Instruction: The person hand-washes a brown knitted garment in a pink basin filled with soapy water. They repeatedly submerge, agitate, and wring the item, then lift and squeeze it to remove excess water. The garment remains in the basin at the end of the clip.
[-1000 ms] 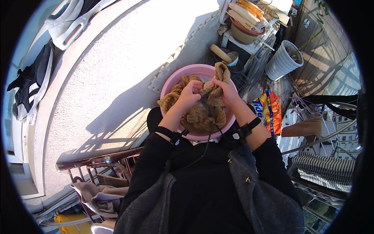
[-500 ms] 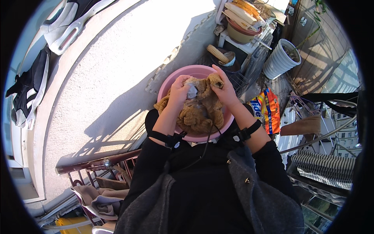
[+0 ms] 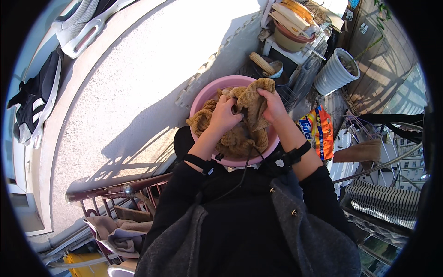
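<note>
A wet-looking brown knitted garment (image 3: 236, 142) lies bunched in a round pink basin (image 3: 211, 86) in front of my body. My left hand (image 3: 224, 115) is closed on the knit near the middle of the basin, its fingers curled into the folds. At the right side, my right hand (image 3: 274, 107) pinches a raised flap of the same garment between thumb and fingers. That flap stands up past the far right rim. How the folds run under my left hand is hidden.
Beyond the basin stand a dark pot with a corncob (image 3: 262, 63) and a stacked planter (image 3: 291, 39). To the right are a white ribbed flowerpot (image 3: 336, 74) and an orange packet (image 3: 321, 131). A maroon railing (image 3: 115, 186) is at left, below a white wall (image 3: 120, 87).
My right hand has lifted a flap of the garment up and turned it over. My left hand has moved right and down into the folds; the whitish patch seen before is now covered.
</note>
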Tool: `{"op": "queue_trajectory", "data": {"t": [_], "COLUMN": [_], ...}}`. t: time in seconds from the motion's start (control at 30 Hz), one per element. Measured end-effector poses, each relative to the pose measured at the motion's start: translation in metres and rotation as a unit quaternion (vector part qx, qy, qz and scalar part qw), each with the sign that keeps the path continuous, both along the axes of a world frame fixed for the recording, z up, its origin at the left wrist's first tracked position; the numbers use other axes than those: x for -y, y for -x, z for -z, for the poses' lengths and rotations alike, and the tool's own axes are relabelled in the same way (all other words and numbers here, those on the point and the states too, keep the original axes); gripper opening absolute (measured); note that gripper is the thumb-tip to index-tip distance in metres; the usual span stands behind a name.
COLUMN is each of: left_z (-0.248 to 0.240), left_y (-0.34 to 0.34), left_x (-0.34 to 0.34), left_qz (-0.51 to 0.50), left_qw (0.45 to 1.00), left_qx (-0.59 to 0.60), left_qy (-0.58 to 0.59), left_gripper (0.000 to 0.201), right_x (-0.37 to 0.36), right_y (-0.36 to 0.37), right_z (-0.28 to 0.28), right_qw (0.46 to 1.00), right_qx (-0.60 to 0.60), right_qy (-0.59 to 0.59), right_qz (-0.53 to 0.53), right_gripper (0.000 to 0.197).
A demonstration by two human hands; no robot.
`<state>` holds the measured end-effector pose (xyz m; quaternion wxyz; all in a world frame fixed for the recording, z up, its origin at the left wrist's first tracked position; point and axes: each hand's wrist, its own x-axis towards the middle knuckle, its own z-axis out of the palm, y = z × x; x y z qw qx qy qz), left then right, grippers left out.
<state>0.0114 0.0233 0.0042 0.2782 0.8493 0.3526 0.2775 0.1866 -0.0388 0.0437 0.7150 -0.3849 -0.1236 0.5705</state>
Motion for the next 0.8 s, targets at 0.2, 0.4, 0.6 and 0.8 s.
{"op": "queue_trajectory", "data": {"t": [0.2,0.4,0.6,0.8], "left_z": [-0.015,-0.082,-0.099,-0.074], "left_y": [0.007,0.024,0.015,0.023], "left_x": [-0.030,-0.034,0.002,-0.013], "left_qz": [-0.077,-0.005,0.103,0.122], "left_qw": [0.932,0.826,0.734,0.774], "left_qx": [0.173,0.431,0.485,0.459], "left_qy": [0.308,0.363,0.464,0.420], "left_gripper": [0.019,0.015,0.013,0.030], "right_x": [0.010,0.015,-0.015,-0.024], "right_y": [-0.006,0.004,0.029,0.039], "right_z": [0.001,-0.007,-0.006,0.023], "right_qw": [0.988,0.900,0.778,0.852], "right_qx": [0.142,0.415,0.586,0.486], "right_qy": [-0.062,-0.075,-0.206,-0.106], "right_qz": [-0.017,-0.107,-0.089,-0.162], "right_gripper": [0.032,0.074,0.088,0.050]}}
